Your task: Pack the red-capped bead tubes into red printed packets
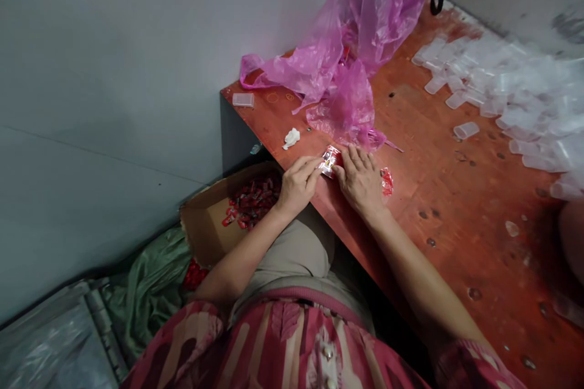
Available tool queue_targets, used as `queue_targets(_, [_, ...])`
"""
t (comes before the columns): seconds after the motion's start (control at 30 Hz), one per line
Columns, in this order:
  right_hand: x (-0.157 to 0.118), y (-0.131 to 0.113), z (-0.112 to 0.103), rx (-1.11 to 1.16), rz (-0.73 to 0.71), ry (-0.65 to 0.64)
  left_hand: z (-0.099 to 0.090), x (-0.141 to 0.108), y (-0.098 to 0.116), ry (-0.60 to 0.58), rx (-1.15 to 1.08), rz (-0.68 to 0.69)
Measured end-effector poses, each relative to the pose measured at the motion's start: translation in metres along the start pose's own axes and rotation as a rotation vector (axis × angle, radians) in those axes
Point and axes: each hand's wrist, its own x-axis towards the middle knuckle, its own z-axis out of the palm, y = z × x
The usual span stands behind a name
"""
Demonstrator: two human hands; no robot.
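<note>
A small, shiny red printed plastic packet [329,161] lies at the near edge of the reddish table, between my two hands. The fingertips of my left hand [298,182] are closed on its left end. My right hand [360,179] rests over its right end, with the thumb on the packet and the fingers bent low against the tabletop. Part of the packet is hidden under that hand. Just right of my right hand lies another red printed piece [387,182]. A crumpled white scrap [291,138] sits beyond my left hand.
A pink plastic bag [340,82] slumps behind my hands. Many clear plastic sleeves [506,85] are heaped on the table [438,194] at right; one sleeve [243,99] lies at the far left corner. Below the edge, a cardboard box [201,219] holds red pieces [255,200].
</note>
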Motion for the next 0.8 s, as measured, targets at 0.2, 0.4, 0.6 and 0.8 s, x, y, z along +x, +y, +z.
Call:
queue_targets(0.2, [-0.001, -0.007, 0.010, 0.000, -0.036, -0.024, -0.008, -0.022, 0.005, -0.006, -0.186, -0.229])
queue_targets(0.4, [-0.002, -0.012, 0.014, 0.067, -0.054, 0.029, -0.005, -0.024, -0.005, 0.037, -0.443, -0.528])
queue_targets(0.6, [-0.002, -0.013, 0.014, 0.119, -0.048, 0.054, -0.002, -0.020, -0.003, 0.088, -0.669, -0.701])
queue_targets(0.8, [-0.008, -0.009, 0.002, 0.180, -0.214, 0.093, -0.008, -0.017, 0.012, 0.042, -1.002, -0.982])
